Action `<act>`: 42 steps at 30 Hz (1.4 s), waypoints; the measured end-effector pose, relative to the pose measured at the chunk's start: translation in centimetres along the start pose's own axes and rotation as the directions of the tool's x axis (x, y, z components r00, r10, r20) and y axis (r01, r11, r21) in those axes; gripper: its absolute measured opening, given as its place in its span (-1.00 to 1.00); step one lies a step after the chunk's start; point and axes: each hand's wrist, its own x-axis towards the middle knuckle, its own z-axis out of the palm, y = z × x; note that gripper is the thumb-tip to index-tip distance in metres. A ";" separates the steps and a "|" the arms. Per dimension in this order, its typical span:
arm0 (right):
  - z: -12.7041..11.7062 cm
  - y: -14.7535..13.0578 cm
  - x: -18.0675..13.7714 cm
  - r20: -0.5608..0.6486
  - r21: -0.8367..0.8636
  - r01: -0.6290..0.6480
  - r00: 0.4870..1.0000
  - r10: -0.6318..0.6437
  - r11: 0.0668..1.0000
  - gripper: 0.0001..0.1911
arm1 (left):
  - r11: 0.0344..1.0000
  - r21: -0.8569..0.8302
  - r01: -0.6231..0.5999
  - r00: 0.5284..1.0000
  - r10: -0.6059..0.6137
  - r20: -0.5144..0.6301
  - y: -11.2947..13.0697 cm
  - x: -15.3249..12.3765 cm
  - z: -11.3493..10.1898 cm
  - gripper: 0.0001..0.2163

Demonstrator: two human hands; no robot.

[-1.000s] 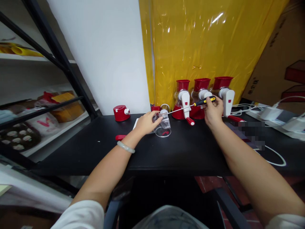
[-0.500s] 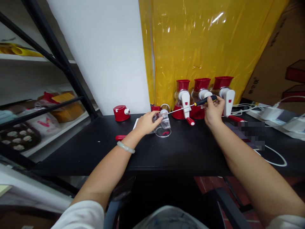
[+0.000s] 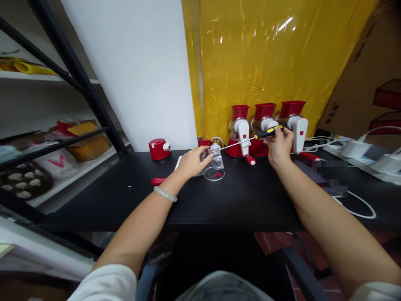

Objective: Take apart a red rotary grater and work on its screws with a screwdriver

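My left hand (image 3: 193, 161) is closed around a clear plastic grater housing (image 3: 216, 167) that lies on the black table. A white crank with a red handle (image 3: 158, 181) pokes out on the left, partly hidden behind that hand and wrist. In my right hand (image 3: 280, 146) is a screwdriver (image 3: 266, 132) with a black and yellow grip, held by the fingers. Its long metal shaft slants down to the left, and the tip meets the housing near my left fingertips. The exact contact point is too small to make out.
Three red and white rotary graters (image 3: 240, 129) stand at the back of the table (image 3: 232, 205). A red base (image 3: 159, 149) sits at back left, and a metal grater drum (image 3: 216, 141) behind the housing. White cables and a power strip (image 3: 360, 152) lie at right. Shelving (image 3: 90, 104) borders the left.
The screwdriver grip has turned in my right fingers, showing more of its yellow side. My left hand and the housing have stayed in place.
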 end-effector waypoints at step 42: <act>-0.3 0.5 0.0 0.068 -0.076 0.071 0.995 -0.066 0.995 -0.51 | 1.000 -0.004 0.007 1.000 -0.007 0.012 0.0 0.0 -0.1 -0.53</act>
